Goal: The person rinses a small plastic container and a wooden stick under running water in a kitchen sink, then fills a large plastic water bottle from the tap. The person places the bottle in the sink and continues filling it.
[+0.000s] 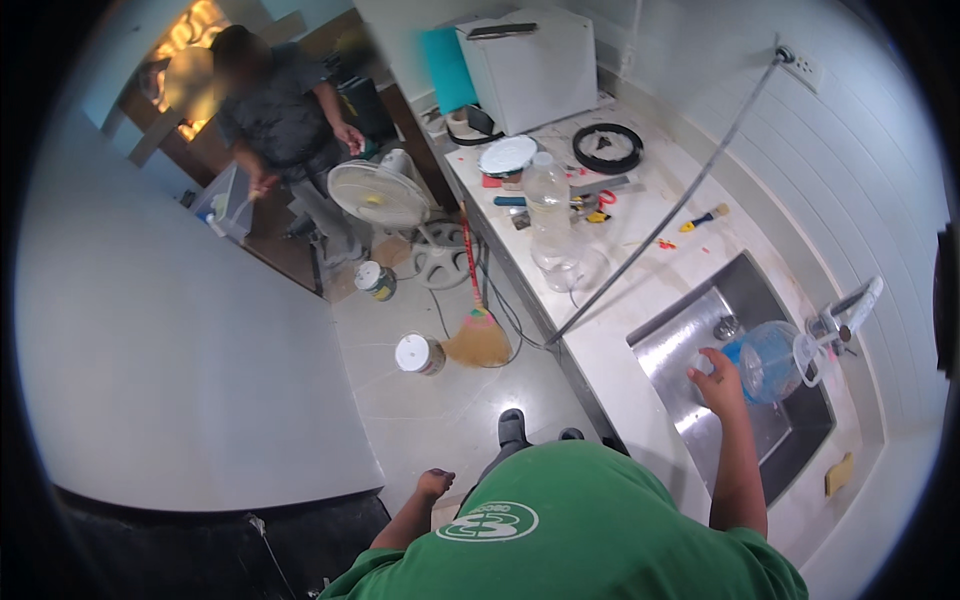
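Over the steel sink point(660, 340), my right hand point(717, 385) has its fingers closed round a small clear plastic piece point(701, 364), perhaps a cup; its full shape is hidden. Just right of that hand, a large clear blue plastic jug point(768, 362) with a pale ring handle is under the tap point(845, 312). Whether my hand touches the jug, I cannot tell. My left hand point(436, 484) hangs low on the left, away from the counter, fingers curled in with nothing visible in them.
On the white counter stand a tall clear bottle point(548, 215), tools and a brush point(705, 217). A grey hose point(670, 225) crosses the counter's edge. A broom point(480, 335), paint cans point(420, 354) and a fan point(380, 193) occupy the floor. Another person point(285, 125) stands far left.
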A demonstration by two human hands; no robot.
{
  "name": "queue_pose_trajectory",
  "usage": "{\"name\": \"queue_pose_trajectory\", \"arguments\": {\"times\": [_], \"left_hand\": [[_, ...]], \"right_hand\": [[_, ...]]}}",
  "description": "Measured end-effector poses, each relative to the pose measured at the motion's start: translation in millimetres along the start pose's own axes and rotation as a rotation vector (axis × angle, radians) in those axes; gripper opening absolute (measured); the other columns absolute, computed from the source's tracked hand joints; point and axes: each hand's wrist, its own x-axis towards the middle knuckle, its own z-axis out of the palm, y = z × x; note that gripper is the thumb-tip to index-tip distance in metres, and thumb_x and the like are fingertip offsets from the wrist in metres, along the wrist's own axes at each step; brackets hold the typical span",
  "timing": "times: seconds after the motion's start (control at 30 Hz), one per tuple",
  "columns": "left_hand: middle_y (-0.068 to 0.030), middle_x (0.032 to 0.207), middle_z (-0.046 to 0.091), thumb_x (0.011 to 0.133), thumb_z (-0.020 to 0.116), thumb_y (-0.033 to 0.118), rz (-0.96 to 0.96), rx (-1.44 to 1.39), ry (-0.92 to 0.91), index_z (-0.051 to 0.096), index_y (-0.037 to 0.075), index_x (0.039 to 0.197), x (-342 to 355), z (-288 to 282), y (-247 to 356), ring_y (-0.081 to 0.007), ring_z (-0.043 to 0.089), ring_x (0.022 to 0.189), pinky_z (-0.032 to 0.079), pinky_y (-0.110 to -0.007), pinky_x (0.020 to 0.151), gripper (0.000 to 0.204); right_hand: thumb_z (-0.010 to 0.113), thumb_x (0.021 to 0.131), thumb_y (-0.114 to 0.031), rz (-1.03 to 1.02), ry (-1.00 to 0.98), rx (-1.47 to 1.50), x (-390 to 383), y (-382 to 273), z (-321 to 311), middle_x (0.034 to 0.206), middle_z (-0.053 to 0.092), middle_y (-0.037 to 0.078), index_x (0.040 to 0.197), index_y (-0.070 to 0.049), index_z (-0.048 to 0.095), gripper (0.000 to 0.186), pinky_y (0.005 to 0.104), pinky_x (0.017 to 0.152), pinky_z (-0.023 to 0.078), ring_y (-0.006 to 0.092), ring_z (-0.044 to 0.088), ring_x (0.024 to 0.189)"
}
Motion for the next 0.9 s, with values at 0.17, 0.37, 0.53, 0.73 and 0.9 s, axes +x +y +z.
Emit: {"name": "queue_pose_trajectory", "arguments": {"times": [0.17, 0.37, 0.53, 0.73, 0.9], "left_hand": [[-0.0111, 0.084, 0.074, 0.084, 0.069, 0.04, 0.052, 0.145, 0.033, 0.075, 0.003, 0.094, -19.8, -7.8, 8.6, -0.0218, 0.069, 0.076, 0.055, -0.036, 0.075, 0.038], [-0.0147, 0.097, 0.074, 0.082, 0.065, 0.048, 0.086, 0.292, 0.042, 0.076, 0.007, 0.1, -22.7, -18.2, 19.8, -0.0328, 0.069, 0.096, 0.052, -0.042, 0.089, 0.046], [-0.0149, 0.1, 0.074, 0.083, 0.063, 0.049, 0.091, 0.316, 0.061, 0.076, 0.007, 0.1, -22.5, -16.1, 11.5, -0.0338, 0.068, 0.1, 0.052, -0.042, 0.091, 0.047], [-0.0153, 0.1, 0.074, 0.083, 0.063, 0.048, 0.074, 0.317, 0.029, 0.076, 0.007, 0.101, -29.4, -16.9, 13.1, -0.0335, 0.068, 0.1, 0.052, -0.041, 0.091, 0.046], [-0.0161, 0.1, 0.074, 0.083, 0.064, 0.047, 0.043, 0.252, 0.075, 0.076, 0.007, 0.101, -29.0, -16.7, -0.6, -0.0339, 0.068, 0.1, 0.052, -0.042, 0.091, 0.046]], "right_hand": [[0.076, 0.076, -0.008, -0.21, 0.047, -0.008, -1.7, 25.4, 3.0, 0.115, 0.059, 0.014, 0.122, -0.003, 0.064, 0.048, 0.0322, 0.074, 0.051, 0.0242, 0.063, 0.086], [0.07, 0.075, 0.001, -0.144, 0.022, -0.011, -8.1, 25.8, 5.6, 0.114, 0.054, 0.013, 0.123, -0.004, 0.063, 0.049, 0.0309, 0.075, 0.048, 0.0209, 0.058, 0.08], [0.07, 0.072, 0.005, -0.098, -0.013, 0.09, -8.0, 26.9, 7.0, 0.113, 0.052, 0.009, 0.122, -0.006, 0.064, 0.052, 0.0265, 0.071, 0.046, 0.0135, 0.053, 0.073], [0.071, 0.072, 0.002, -0.111, -0.013, 0.06, -8.3, 11.6, 5.9, 0.112, 0.053, 0.009, 0.123, -0.006, 0.064, 0.052, 0.028, 0.071, 0.046, 0.0148, 0.052, 0.073], [0.07, 0.073, 0.001, -0.115, -0.054, 0.038, -4.7, 7.2, 9.5, 0.115, 0.055, 0.012, 0.125, -0.005, 0.062, 0.052, 0.0308, 0.072, 0.048, 0.0193, 0.056, 0.072]]}}
